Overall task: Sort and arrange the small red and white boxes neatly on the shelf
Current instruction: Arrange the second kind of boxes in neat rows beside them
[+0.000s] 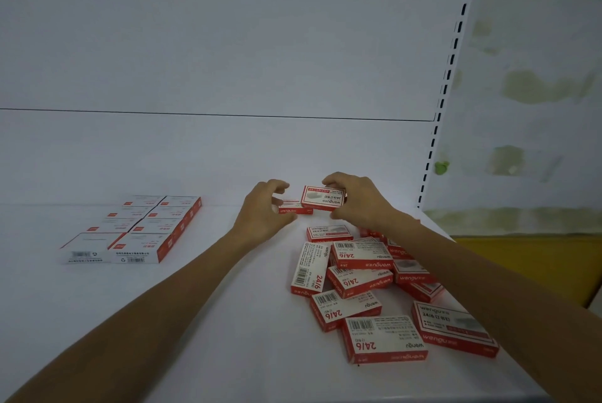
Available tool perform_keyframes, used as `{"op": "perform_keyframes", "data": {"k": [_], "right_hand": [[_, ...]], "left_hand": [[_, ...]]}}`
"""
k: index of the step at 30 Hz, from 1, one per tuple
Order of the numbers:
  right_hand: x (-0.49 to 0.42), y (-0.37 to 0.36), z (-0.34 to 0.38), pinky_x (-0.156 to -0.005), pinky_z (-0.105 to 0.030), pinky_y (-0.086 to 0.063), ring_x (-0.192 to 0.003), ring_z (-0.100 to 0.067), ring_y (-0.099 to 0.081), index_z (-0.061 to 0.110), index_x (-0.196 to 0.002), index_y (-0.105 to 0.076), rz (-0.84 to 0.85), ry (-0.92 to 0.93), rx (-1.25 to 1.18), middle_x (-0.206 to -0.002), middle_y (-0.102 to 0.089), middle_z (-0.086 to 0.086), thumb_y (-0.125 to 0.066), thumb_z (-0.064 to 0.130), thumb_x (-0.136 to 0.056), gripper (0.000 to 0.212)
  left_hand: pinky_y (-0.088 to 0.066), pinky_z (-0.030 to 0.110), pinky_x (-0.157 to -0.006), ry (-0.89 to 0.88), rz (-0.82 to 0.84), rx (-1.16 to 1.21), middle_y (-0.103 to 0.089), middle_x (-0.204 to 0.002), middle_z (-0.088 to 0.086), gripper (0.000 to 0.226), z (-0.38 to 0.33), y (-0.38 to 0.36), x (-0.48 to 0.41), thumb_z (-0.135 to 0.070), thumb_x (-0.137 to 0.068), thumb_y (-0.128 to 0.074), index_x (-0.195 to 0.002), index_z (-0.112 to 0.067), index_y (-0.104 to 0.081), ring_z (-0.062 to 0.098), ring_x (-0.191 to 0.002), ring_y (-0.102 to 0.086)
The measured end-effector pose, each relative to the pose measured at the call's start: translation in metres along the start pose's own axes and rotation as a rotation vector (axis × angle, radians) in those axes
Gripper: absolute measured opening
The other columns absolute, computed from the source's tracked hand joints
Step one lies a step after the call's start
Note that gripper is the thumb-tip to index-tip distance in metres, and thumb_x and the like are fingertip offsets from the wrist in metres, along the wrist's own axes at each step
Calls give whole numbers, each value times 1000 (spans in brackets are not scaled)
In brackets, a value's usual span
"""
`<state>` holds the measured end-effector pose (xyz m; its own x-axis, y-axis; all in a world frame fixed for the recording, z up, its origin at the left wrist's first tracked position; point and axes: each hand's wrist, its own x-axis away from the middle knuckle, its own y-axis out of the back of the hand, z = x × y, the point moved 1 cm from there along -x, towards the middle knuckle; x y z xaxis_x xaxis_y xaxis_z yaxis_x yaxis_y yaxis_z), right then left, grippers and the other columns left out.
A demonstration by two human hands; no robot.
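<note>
The right grip pinches a box by its ends. Just under it, beside the curled left grip, lies a second box; whether that grip holds it I cannot tell. Land the held box flush alongside, edges square.

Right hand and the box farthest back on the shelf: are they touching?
Touching. The head view shows the right hand pinching the box, fingers curled over its top edge and thumb at its lower corner.
</note>
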<state>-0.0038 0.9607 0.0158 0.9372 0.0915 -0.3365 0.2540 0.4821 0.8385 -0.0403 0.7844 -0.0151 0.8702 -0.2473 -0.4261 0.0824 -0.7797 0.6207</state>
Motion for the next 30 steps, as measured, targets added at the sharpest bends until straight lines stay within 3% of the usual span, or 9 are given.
{"op": "perform_keyframes", "data": {"k": [4,8,12,16,19,25,30], "right_hand": [[-2,-4,0,-80,-19,-47,-108,-19,-58,11,-127,-50,-20,47,12,-123,-60,-8,-67,-3,-74,57],[-3,-6,0,-84,-22,-49,-109,-20,-57,11,-126,-50,-31,73,8,-123,-61,-8,-68,-2,-74,57],[-4,-5,-3,-85,-18,-42,-104,-15,-56,13,-122,-55,3,81,45,-118,-61,-5,-75,11,-74,52],[-7,-5,-10,-91,-26,-44,-105,-16,-54,16,-122,-57,12,56,101,-116,-63,-2,-73,22,-78,47],[-16,-5,-22,-94,-29,-43,-112,-22,-52,15,-123,-57,2,-37,187,-120,-60,-5,-71,17,-79,47],[-30,-9,-34,-84,-23,-41,-115,-23,-51,6,-119,-60,128,-250,247,-127,-55,-10,-61,4,-82,37],[-37,-16,-39,-72,-30,-48,-93,-24,-59,5,-105,-58,152,-358,300,-108,-60,-10,-68,13,-78,31]], "left_hand": [[-44,19,-77,6,47,38,-58,-122,5,43,1,-5,1,-16,-80,-71,-119,-14,-55,9,-93,-54],[-41,8,-67,-16,50,81,-62,-117,3,37,-4,-8,2,-16,-81,-69,-117,-12,-57,8,-89,-55],[-40,4,-65,-38,2,95,-66,-113,4,30,-7,-6,1,-20,-84,-66,-113,-11,-62,8,-89,-57],[-38,12,-75,-39,46,63,-63,-118,2,37,-8,-5,2,-22,-87,-62,-122,-13,-58,6,-91,-54],[-40,11,-70,-19,155,50,-62,-116,-2,38,-4,-10,6,-30,-85,-64,-120,-17,-58,5,-91,-54],[-43,13,-72,-14,276,-4,-63,-101,-8,42,6,-18,13,-46,-71,-72,-104,-22,-65,5,-90,-56],[-41,8,-68,-19,274,1,-62,-92,-11,41,6,-17,12,-46,-72,-71,-104,-21,-65,1,-83,-56]]}}
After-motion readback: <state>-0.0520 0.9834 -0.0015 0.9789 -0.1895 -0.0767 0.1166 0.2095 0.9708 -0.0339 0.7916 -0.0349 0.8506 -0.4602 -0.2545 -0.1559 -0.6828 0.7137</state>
